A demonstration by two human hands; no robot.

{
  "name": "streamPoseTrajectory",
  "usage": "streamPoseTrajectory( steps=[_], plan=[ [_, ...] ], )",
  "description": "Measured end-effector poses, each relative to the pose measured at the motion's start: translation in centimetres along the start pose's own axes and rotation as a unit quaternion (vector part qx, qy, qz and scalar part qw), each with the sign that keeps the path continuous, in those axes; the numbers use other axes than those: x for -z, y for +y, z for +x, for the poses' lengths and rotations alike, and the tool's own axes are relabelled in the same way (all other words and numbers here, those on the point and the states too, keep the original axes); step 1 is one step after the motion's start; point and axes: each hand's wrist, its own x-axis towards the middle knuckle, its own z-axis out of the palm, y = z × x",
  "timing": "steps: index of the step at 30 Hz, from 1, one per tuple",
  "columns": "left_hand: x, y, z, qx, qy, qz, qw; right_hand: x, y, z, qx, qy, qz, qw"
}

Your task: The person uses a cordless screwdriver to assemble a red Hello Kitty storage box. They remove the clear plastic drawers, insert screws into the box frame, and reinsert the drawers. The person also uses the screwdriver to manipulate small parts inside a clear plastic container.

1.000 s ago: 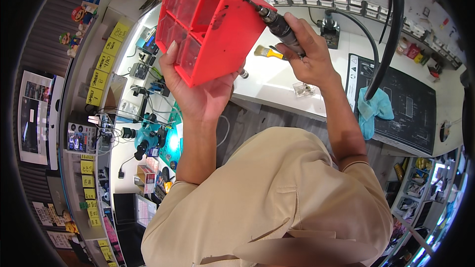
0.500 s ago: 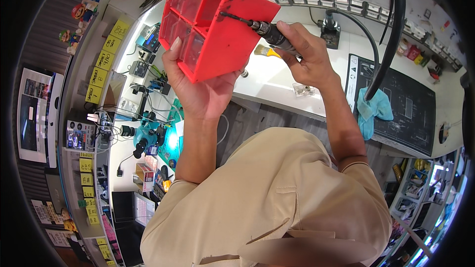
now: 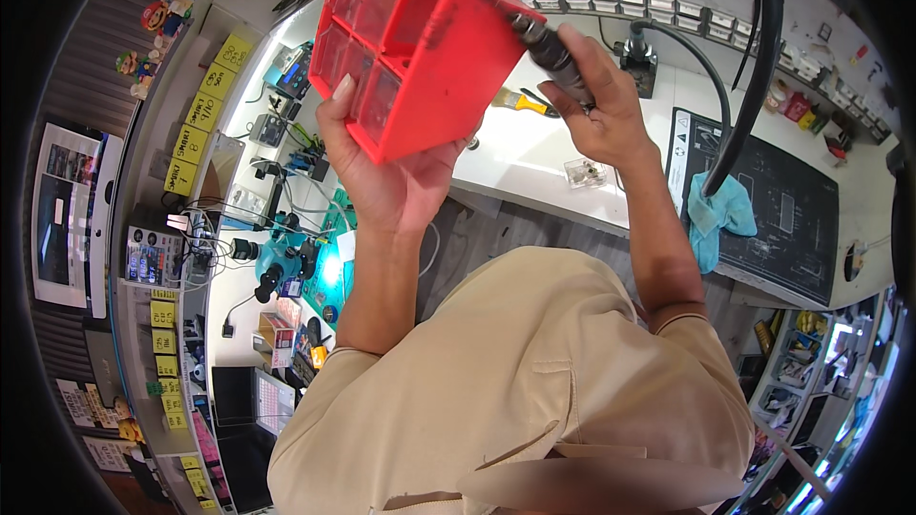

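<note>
A red plastic drawer box [image 3: 444, 86] with clear drawer fronts [image 3: 367, 0] is held up and tilted in my left hand [image 3: 391, 172]. The thumb presses on its front edge and the other fingers are under it, partly hidden. Closed around a slim black-and-grey rotary tool with a chuck [image 3: 553, 57] is my right hand [image 3: 606, 110]. The tool's front end is at the upper right edge of the box. Its bit is smeared by motion, so I cannot tell whether it touches. Dark smudges show on the box's side panel.
Behind the tool, a yellow-handled brush [image 3: 520, 102] lies on the white bench [image 3: 534, 157], near a small clear case [image 3: 584, 173]. To the right are a black work mat [image 3: 782, 200], a hanging black hose [image 3: 754, 86] and a teal cloth [image 3: 720, 219]. A microscope [image 3: 281, 257] stands at left.
The tool has swung up and to the right; its bit has left the spot on the side panel where it rested. The box has shifted slightly, still in my left hand.
</note>
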Motion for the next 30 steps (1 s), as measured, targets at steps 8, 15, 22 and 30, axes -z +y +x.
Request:
streamPoseTrajectory(
  steps=[8,15,22,30],
  plan=[
    [0.7,0.4,0.8,-0.081,-0.026,0.028,0.996,0.2,-0.1,-2.0,-0.082,0.016,0.069,0.994],
    [2.1,1.1,2.4,-0.191,0.015,0.116,0.975,0.5,-3.6,-3.1,-0.222,-0.073,0.131,0.964],
    [4.3,0.8,3.1,-0.207,0.005,0.145,0.968,0.9,-7.6,-3.5,-0.324,-0.201,0.164,0.910],
    [8.0,0.2,6.1,-0.257,0.022,0.171,0.951,-0.1,-9.1,-2.3,-0.307,-0.254,0.110,0.911]
  ],
)
